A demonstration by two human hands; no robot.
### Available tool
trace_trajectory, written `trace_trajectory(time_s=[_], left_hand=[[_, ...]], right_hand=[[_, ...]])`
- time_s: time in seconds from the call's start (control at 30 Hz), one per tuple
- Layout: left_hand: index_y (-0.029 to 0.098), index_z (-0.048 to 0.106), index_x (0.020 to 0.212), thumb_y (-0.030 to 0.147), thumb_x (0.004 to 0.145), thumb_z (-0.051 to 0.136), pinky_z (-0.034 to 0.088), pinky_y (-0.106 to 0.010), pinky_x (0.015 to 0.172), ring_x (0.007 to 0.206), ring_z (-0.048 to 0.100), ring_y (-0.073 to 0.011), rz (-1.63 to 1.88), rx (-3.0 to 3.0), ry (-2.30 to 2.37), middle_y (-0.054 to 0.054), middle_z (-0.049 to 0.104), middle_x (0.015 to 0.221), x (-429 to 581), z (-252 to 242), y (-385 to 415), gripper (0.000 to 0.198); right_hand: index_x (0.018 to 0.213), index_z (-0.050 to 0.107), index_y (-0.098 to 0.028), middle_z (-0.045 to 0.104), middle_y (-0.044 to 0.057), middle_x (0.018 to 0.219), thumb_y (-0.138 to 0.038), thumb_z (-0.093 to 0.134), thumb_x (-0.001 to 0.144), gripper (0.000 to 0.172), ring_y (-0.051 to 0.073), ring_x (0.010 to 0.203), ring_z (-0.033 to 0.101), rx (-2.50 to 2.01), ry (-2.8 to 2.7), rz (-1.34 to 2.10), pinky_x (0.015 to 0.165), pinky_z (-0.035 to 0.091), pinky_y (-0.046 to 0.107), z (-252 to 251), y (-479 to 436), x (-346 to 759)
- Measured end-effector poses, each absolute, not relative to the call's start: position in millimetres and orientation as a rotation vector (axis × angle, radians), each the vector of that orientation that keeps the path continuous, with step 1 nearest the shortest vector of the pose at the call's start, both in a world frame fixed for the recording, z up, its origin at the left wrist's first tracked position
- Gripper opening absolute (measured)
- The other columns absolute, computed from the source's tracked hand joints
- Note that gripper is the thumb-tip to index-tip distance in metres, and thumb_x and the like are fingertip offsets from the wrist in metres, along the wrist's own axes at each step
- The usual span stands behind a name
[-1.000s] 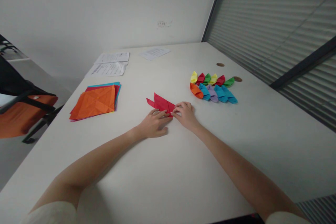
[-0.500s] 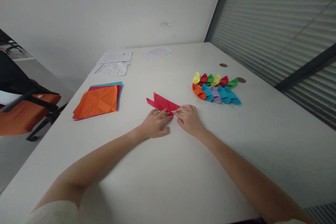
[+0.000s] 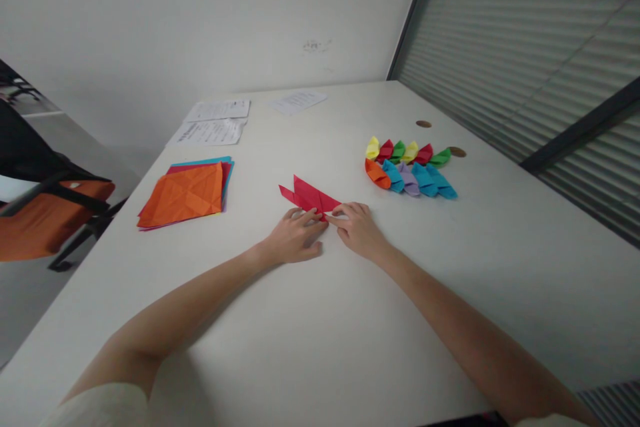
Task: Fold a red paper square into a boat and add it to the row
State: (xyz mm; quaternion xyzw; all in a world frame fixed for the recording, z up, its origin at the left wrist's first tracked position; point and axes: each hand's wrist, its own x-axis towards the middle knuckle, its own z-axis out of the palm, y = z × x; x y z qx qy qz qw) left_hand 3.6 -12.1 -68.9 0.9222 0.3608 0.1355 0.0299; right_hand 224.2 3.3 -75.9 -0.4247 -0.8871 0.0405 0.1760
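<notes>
A partly folded sheet of red origami paper point(image 3: 311, 195) lies on the white table in front of me, with pointed flaps toward the far left. My left hand point(image 3: 296, 237) presses its fingertips on the near edge of the paper, holding it down. At the right end, my right hand point(image 3: 361, 230) grips the paper's near edge between bent fingers, the index fingertip close to the left fingers. Fingers cover part of the lower folds.
A stack of coloured paper squares point(image 3: 183, 195), orange on top, lies to the left. Folded paper pieces in two rows point(image 3: 410, 180) lie at the right. Printed sheets point(image 3: 213, 132) rest farther back. An orange chair point(image 3: 55, 217) stands left of the table; blinds point(image 3: 525, 47) line the right side.
My right hand has shifted very slightly left and down along the paper's near edge. The left hand stays almost in place on the paper.
</notes>
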Motion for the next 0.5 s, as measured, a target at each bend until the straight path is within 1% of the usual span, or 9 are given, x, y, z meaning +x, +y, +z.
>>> trace_trajectory(time_s=[0.37, 0.5], left_hand=[[0.015, 0.057, 0.129, 0.033, 0.082, 0.055, 0.039, -0.047, 0.109, 0.13, 0.051, -0.0293, 0.49, 2.818, 1.06, -0.015, 0.059, 0.134, 2.4, -70.8, -10.5, 0.051], [0.014, 0.06, 0.125, 0.029, 0.08, 0.054, 0.041, -0.046, 0.109, 0.128, 0.052, -0.0277, 0.533, 2.794, 1.063, -0.015, 0.061, 0.13, 0.1, -72.1, -7.6, 0.047]], right_hand=[[0.119, 0.068, -0.026, 0.061, 0.009, 0.113, -0.011, 0.051, 0.087, 0.04, 0.025, 0.107, 0.048, -1.257, -2.479, 0.083, 0.09, 0.033, 0.041, -77.7, 1.6, 219.6], [0.119, 0.068, -0.025, 0.061, 0.009, 0.113, -0.01, 0.051, 0.087, 0.039, 0.025, 0.107, 0.049, -1.245, -2.471, 0.076, 0.09, 0.034, 0.041, -78.3, 1.3, 219.5]])
